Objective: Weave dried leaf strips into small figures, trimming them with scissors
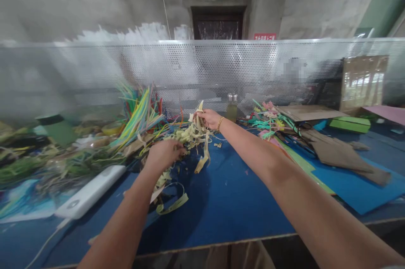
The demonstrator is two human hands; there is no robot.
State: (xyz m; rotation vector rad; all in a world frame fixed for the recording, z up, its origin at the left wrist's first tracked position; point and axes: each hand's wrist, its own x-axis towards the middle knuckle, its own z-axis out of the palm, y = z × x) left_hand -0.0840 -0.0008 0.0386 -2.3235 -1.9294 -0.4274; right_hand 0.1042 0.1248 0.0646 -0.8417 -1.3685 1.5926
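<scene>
Pale yellow-green dried plant strips, husk-like, lie in a loose pile (183, 136) at the middle of the blue table (221, 210). My right hand (207, 118), with a gold bracelet at the wrist, pinches a bunch of the pale strips (200, 122) at the pile's far side. A long curled strip (202, 162) hangs down below it. My left hand (166, 153) is at the pile's near left side, fingers curled in and partly hidden; what they hold does not show. More strips (174, 205) lie beside my left forearm.
Colourful pipe cleaners (139, 112) and dried greenery (82, 161) crowd the left, beside a white power strip (91, 191). A glass jar (232, 108) stands behind. Right are artificial flowers (268, 119), cardboard (338, 150) and blue sheets (360, 195). Perforated metal (221, 66) bounds the back.
</scene>
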